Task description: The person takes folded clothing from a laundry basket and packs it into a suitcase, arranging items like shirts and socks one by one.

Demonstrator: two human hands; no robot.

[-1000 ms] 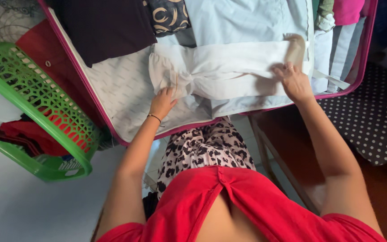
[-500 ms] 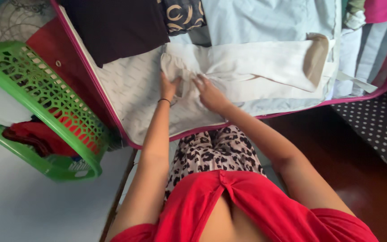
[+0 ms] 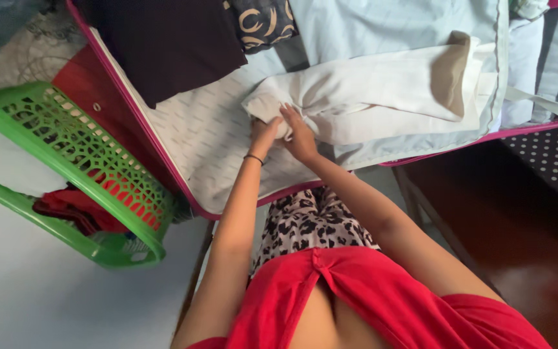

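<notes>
Cream folded garment [image 3: 382, 90] lying across the pale lining of an open suitcase [image 3: 201, 142], long side running left to right, a tan inner band showing at its right end. Left end bunched into a knot of cloth, gripped by both hands side by side: left hand [image 3: 263, 132] curled closed on the bunched corner from below, thin dark band at the wrist; right hand [image 3: 299, 134] just beside it, touching, fingers closed over the same bunch from above. Neither spread nor flat; both pinching fabric.

Above and to the left, a dark maroon garment [image 3: 163, 45] draped over the suitcase's pink rim, and next to it a dark patterned cloth [image 3: 263, 19] with pale curls. Pale blue lining and a loose strap [image 3: 537, 102] off to the right. Outside the case, left, a green plastic laundry basket [image 3: 79, 161] tipped on its side with red clothing inside. Spotted dark fabric [image 3: 550, 168] at far right over brown floor.

Likely risks, judging from this: with all grip at one end, a tug could drag the whole fold open or slide it off square; far end unsupported, so creasing or unrolling there; loose strap liable to get caught under the cloth.
</notes>
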